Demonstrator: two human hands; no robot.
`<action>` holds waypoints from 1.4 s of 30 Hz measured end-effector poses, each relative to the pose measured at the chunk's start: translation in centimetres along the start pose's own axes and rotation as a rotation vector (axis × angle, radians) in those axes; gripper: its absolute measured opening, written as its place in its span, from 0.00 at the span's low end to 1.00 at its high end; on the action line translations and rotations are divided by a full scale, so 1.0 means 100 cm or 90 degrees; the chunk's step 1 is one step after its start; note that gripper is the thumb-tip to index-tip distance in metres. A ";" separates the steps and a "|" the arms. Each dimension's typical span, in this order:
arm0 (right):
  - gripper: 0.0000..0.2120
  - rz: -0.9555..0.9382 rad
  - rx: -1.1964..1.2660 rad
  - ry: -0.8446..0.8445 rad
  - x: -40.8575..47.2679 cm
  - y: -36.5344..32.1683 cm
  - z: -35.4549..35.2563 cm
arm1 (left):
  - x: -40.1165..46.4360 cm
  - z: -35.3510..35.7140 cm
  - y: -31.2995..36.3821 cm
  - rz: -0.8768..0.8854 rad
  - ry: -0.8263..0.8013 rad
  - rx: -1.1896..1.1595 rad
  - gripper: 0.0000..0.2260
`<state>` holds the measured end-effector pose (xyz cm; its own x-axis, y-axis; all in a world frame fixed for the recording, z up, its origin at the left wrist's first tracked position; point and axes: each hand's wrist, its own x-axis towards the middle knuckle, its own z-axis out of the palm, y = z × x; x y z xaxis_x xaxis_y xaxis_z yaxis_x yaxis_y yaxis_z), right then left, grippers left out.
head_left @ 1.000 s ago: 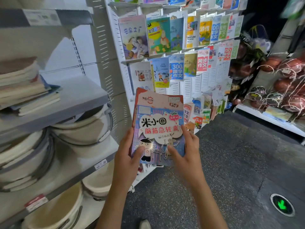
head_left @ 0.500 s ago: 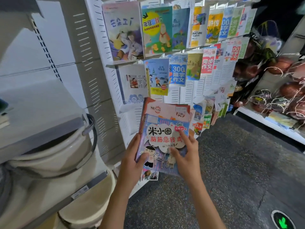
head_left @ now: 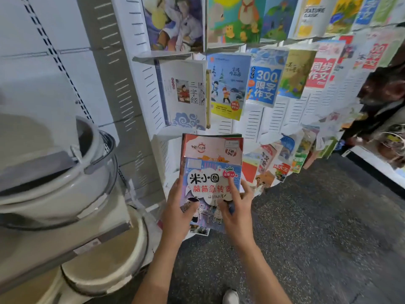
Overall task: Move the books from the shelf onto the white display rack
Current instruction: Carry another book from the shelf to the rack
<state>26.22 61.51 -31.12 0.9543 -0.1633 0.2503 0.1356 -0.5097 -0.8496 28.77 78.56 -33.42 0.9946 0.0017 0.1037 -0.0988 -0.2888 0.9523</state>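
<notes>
Left hand: the left hand (head_left: 178, 210) grips the lower left edge of the stack, thumb curled onto the front cover, fingers hidden behind.
Right hand: the right hand (head_left: 235, 212) pinches the lower right side, index finger stretched up across the cover, thumb pressed on the artwork.
Books in hand: a thin glossy paperback with a blue-and-white cartoon cover (head_left: 211, 189) lies in front of a taller red-and-cream paperback (head_left: 211, 148); both are held upright, just before the rack's lower tier.
Progress: my reading is mid-task; these two are carried over but not yet set down.
Left to do: a bare ledge (head_left: 166, 137) just left of the stack looks like the likely slot.
White display rack: the white slotted metal display rack (head_left: 254, 126) with narrow ledges already carries many flat, shiny covers, among them a pale paperback with a blue cloud motif (head_left: 186, 95).
Side shelving: stacked smooth cream plastic buckets with wire handles (head_left: 65, 176) sit on grey shelves at left.
Floor: dark speckled, rough-looking floor (head_left: 317, 227).
</notes>
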 end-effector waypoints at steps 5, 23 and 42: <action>0.38 -0.012 -0.011 -0.080 0.036 0.046 -0.010 | 0.013 0.047 -0.018 -0.023 0.062 0.039 0.37; 0.35 -0.127 -0.045 -0.136 0.124 0.179 0.062 | 0.094 0.114 -0.129 -0.131 0.165 -0.002 0.40; 0.38 -0.038 -0.027 -0.071 0.182 0.208 0.159 | 0.187 0.087 -0.211 -0.039 0.186 0.070 0.44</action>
<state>50.60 61.36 -51.61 0.9687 -0.0382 0.2452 0.1843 -0.5512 -0.8138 49.74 76.32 -54.03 0.9459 0.2924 0.1406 -0.0192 -0.3821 0.9239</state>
